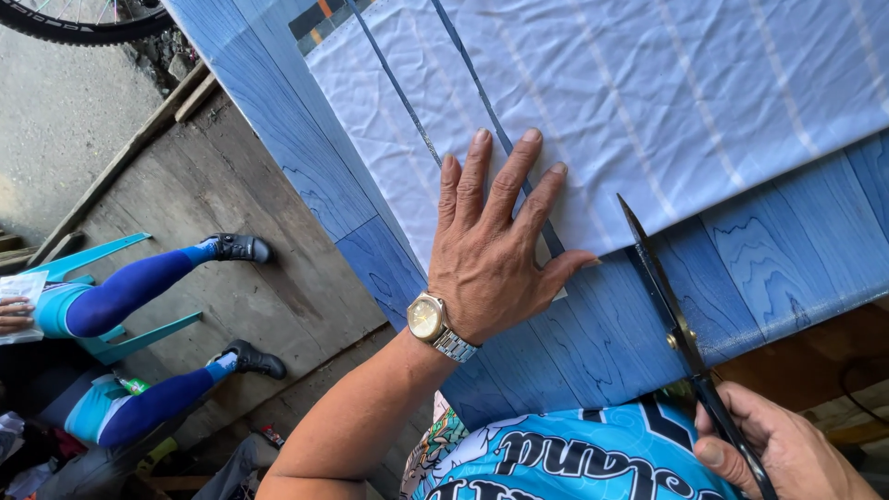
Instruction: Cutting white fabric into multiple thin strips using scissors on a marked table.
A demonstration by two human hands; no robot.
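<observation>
Left hand point(491, 245) lay flat and spread on the pale striped cloth point(648, 102) near the blue worktop's point(769, 268) near edge. Right hand point(787, 454) gripped black scissors point(671, 324), blades at the cloth's edge. Good practice: cloth kept taut, fingers clear of blades.

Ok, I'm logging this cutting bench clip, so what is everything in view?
fabric: one, pale blue-white with faint stripes, spread on the table
table: one, blue wood-grain top
scissors: one pair, dark blades, at the fabric's near edge
seated person: one, blue leggings, black shoes, left on a teal chair
bicycle wheel: one, black tyre, top left
wristwatch: one, gold and silver, on the left wrist
left hand: flat on the fabric, fingers spread
right hand: gripping the scissor handles
</observation>
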